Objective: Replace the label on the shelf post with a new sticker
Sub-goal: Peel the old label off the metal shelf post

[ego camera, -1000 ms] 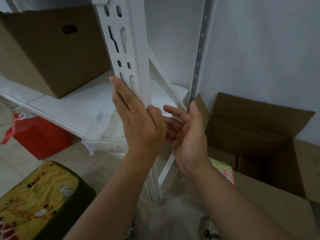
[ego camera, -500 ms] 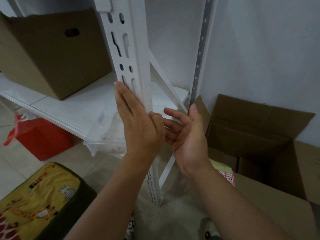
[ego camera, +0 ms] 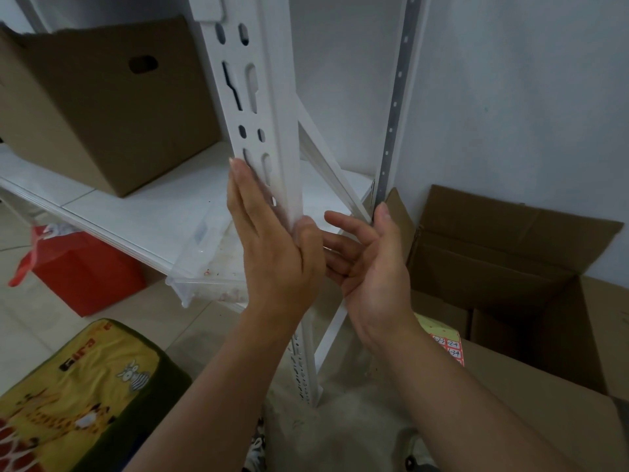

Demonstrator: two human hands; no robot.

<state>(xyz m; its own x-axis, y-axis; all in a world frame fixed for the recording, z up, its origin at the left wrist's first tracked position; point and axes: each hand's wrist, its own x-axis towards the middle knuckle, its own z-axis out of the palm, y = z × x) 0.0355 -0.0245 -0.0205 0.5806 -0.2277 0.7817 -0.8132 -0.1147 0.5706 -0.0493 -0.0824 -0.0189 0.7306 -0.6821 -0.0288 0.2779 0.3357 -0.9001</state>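
Nearest the camera there's a cushion with cartoon giraffes (ego camera: 68, 396) on the floor at the near left, and a big open cardboard box (ego camera: 531, 335) on the right with a sheet of red number stickers (ego camera: 449, 347) poking out just behind the right wrist, so that's presumably where the new label comes from. Moving up, the left hand (ego camera: 272, 253) is flat against the white shelf post (ego camera: 269, 107), fingers (ego camera: 240, 189) straight and laid along the slotted face, thumb on the post's corner edge; it's pressing, not grabbing anything. The right hand (ego camera: 371, 267) sits just right of the post, palm turned toward it, fingers loosely spread and holding nothing I can see. As for the label itself, I honestly can't spot it, old or new; if it's on the post it's under the left palm or on the side face hidden from this angle. So my read is either the sticker's on and getting smoothed down, or the spot's being checked before sticking, can't say which. Whatever's left is probably small: lift the hand and confirm it's stuck flat. Behind the hands a clear plastic tray (ego camera: 211, 264) hangs off the shelf (ego camera: 119, 206), a red bag (ego camera: 78, 267) sits on the floor under it, and a closed brown box (ego camera: 102, 103) sits on the shelf at the far left
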